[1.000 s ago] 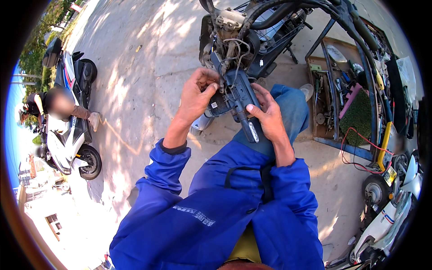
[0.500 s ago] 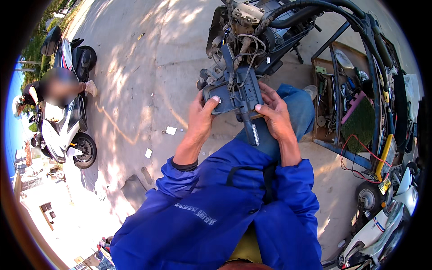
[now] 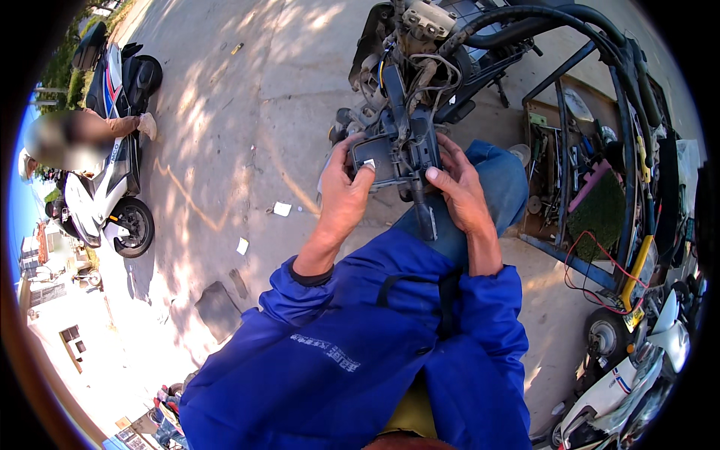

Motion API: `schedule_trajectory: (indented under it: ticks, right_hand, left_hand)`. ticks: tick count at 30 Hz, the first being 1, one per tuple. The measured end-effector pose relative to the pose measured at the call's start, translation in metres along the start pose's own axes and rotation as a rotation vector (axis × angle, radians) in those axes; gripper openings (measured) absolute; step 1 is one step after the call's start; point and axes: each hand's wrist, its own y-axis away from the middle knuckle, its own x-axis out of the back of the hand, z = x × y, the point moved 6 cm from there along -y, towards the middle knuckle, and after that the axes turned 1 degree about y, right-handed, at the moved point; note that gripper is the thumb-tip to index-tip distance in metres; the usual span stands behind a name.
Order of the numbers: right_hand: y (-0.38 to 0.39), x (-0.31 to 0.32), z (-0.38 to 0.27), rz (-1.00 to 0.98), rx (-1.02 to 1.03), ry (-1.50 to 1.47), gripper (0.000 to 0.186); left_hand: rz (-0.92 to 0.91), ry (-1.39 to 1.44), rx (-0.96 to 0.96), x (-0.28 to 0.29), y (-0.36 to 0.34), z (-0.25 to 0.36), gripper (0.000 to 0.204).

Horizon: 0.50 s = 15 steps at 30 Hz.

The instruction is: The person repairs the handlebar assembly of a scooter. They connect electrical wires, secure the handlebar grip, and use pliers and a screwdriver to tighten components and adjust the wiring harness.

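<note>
A dark plastic motorcycle part, with a flat tray-like panel and a ribbed side, lies between my hands below the stripped front of a motorcycle. My left hand is closed on its left edge, with the thumb on the panel beside a small white patch. My right hand grips the right edge, thumb on top and fingers behind. A narrow bar sticks out from the part toward my lap. Grey cables hang just above; whether they join the part I cannot tell.
To the right stands a metal-framed tray of tools, with a yellow-handled bar and red and black leads. A white scooter is at lower right. At left, a person is by another scooter. Paper scraps litter the ground.
Both hands still hold the plastic part, which has tilted a little; its bar has swung slightly right. My left hand has shifted right. The person at left has shifted their pose.
</note>
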Motion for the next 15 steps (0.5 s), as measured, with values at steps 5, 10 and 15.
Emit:
schedule_trajectory:
  ticks: [5, 10, 15]
  right_hand:
    - [0.001, -0.004, -0.003, 0.004, -0.013, 0.199, 0.099]
    - [0.001, -0.006, -0.002, 0.004, 0.043, 0.214, 0.095]
    - [0.003, -0.007, -0.006, 0.009, 0.049, 0.208, 0.096]
  left_hand:
    - [-0.004, -0.071, -0.012, -0.002, 0.003, 0.006, 0.048]
    - [0.010, -0.124, -0.006, -0.007, 0.008, 0.015, 0.047]
    - [-0.007, -0.150, 0.007, -0.009, 0.012, 0.018, 0.050]
